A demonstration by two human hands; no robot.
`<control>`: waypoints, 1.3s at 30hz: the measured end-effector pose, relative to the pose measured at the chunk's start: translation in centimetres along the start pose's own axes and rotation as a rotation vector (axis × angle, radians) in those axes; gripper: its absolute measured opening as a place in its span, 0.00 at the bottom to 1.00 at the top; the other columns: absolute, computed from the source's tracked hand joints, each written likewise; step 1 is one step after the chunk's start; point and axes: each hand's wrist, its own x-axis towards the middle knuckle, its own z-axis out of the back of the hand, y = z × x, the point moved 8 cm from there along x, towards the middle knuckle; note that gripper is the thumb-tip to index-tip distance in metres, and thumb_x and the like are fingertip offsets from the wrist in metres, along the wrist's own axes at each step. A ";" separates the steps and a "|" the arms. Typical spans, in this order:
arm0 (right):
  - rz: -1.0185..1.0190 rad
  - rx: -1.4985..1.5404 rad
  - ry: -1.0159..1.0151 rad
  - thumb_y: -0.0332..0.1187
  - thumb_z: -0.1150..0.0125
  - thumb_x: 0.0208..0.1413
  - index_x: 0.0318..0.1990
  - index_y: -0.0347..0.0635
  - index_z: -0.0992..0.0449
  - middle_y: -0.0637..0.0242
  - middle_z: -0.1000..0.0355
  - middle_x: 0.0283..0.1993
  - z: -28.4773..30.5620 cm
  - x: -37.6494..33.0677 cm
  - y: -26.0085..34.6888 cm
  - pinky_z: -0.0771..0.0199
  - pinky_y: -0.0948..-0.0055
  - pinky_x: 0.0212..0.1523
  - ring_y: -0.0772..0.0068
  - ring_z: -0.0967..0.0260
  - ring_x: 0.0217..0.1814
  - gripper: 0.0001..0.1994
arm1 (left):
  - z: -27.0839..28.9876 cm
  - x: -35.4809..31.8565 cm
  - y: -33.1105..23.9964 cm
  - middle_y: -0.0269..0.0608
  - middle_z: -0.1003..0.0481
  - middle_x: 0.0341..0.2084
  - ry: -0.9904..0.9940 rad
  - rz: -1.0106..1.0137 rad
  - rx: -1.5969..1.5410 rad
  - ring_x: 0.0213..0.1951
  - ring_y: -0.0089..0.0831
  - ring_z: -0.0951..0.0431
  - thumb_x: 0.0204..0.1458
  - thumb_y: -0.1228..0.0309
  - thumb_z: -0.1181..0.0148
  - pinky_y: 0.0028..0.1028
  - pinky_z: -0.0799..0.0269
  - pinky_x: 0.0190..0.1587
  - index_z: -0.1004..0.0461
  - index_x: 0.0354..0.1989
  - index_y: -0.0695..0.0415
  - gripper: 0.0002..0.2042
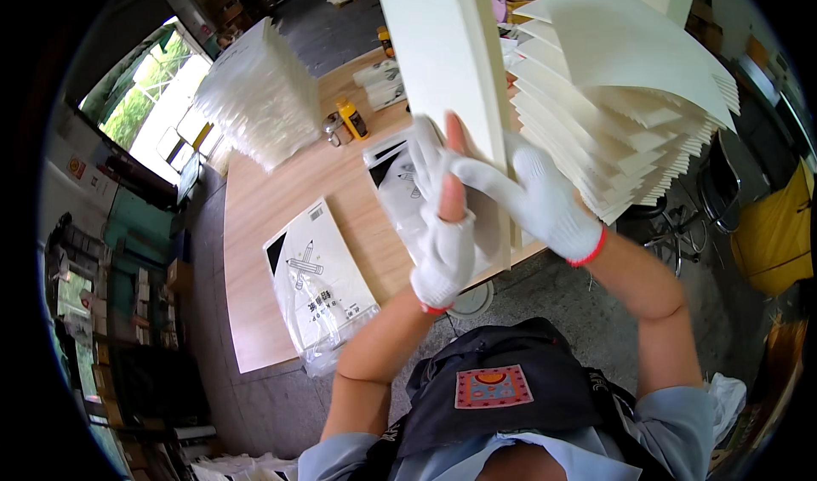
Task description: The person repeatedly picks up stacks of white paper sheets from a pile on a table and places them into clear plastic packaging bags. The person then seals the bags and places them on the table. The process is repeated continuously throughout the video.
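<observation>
A tall stack of white paper sheets (pixel 447 51) stands upright at the table's near side. My right hand (pixel 549 196), in a white glove with a red cuff, grips its right side, the thumb across the front face. In front of that face is my left hand (pixel 442 217), its fingers stretched out. Its glove leaves two fingertips bare. The two hands nearly meet. Behind my left hand lies a plastic-wrapped paper pack (pixel 396 183), partly hidden. Another paper pack with a pencil drawing (pixel 319 268) lies to the left, its clear sleeve crumpled at the near end.
On the wooden table (pixel 255 319), a tall pile of plastic-wrapped packs (pixel 259 90) stands far left. Beyond my hands are a yellow bottle (pixel 351 118) and a small jar (pixel 334 130). Fanned white sheets (pixel 621 98) rise high on the right. A wheeled chair (pixel 719 183) stands beyond them.
</observation>
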 end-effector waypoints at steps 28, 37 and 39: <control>-0.525 -0.825 0.511 0.36 0.47 0.54 0.46 0.42 0.28 0.61 0.27 0.44 3.2 -13.7 -17.4 0.26 0.63 0.40 0.61 0.27 0.43 0.14 | 1.7 -6.7 9.9 0.43 0.22 0.37 0.445 0.367 0.558 0.24 0.27 0.24 0.44 0.80 0.46 0.25 0.28 0.25 0.26 0.43 0.60 0.15; -0.838 0.818 0.213 0.34 0.48 0.58 0.56 0.31 0.34 0.59 0.30 0.52 0.4 -14.8 -22.0 0.34 0.71 0.54 0.70 0.31 0.53 0.21 | 4.6 -14.5 11.1 0.46 0.23 0.39 0.404 -0.328 0.601 0.29 0.35 0.22 0.37 0.84 0.50 0.29 0.26 0.32 0.24 0.38 0.60 0.17; -0.790 0.850 0.131 0.34 0.49 0.59 0.56 0.31 0.34 0.60 0.30 0.52 1.0 -14.0 -22.0 0.33 0.71 0.53 0.70 0.31 0.52 0.20 | 8.2 -13.0 11.6 0.42 0.22 0.38 0.061 0.243 0.428 0.26 0.34 0.26 0.36 0.84 0.48 0.27 0.27 0.31 0.29 0.27 0.59 0.09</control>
